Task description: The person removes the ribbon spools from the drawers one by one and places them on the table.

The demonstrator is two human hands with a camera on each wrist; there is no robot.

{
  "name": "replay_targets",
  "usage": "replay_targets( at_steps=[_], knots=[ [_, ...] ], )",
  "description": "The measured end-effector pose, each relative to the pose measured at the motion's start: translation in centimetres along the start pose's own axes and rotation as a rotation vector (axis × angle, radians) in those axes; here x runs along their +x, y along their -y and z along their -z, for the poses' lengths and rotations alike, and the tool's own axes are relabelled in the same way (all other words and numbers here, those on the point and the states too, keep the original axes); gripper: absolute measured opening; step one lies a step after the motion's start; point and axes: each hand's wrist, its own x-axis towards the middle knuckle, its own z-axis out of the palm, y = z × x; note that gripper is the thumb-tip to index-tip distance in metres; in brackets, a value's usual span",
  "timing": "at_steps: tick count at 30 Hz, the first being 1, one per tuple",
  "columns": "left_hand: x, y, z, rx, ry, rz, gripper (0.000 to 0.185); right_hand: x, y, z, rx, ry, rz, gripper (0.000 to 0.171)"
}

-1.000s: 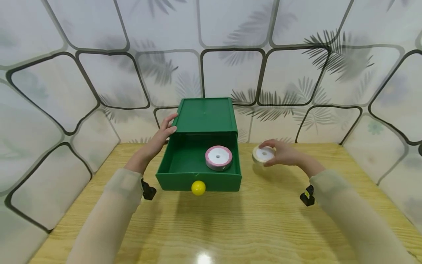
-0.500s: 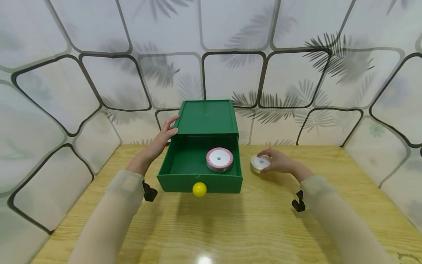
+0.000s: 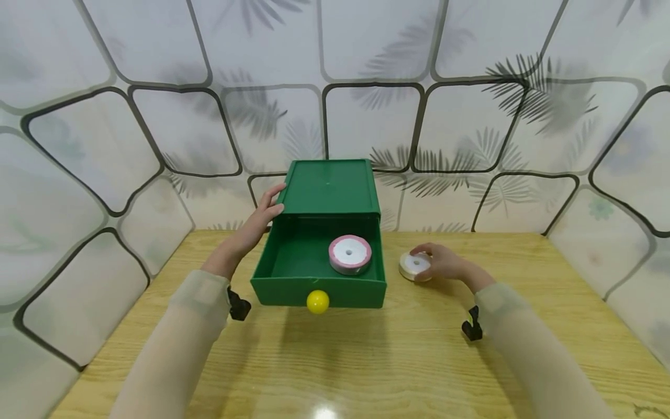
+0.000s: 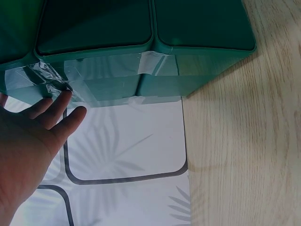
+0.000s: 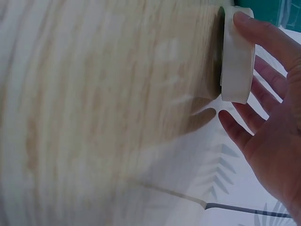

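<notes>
Since a second ago our right hand has lowered the white tape roll onto the wooden table, just right of the open green drawer; fingers still curl around its rim. Our left hand stays flat, fingers straight, against the green box. Inside the drawer lies a pink tape roll, behind the yellow knob.

The table is light wood with visible grain and a glossy finish. The green box looks like smooth plastic, with clear shiny tape on its side. The yellow knob is glossy. The white roll looks matt.
</notes>
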Motion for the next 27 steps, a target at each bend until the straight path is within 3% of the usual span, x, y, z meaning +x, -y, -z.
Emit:
replay_targets(
  at_steps=[14, 20, 27],
  knots=[
    [-0.1, -0.1, -0.1, -0.009, 0.003, -0.004, 0.064, -0.3, -0.1, -0.1, 0.031, -0.014, 0.037, 0.066],
    [-0.1, -0.1, 0.0, -0.008, 0.005, -0.002, 0.064, -0.7, 1.6, 1.2, 0.105, -0.065, 0.114, 0.067],
    [0.0, 0.1, 0.0, -0.012, 0.001, 0.0, 0.064, -1.5, 4.4, 3.3, 0.149, -0.052, 0.172, 0.065]
  ],
)
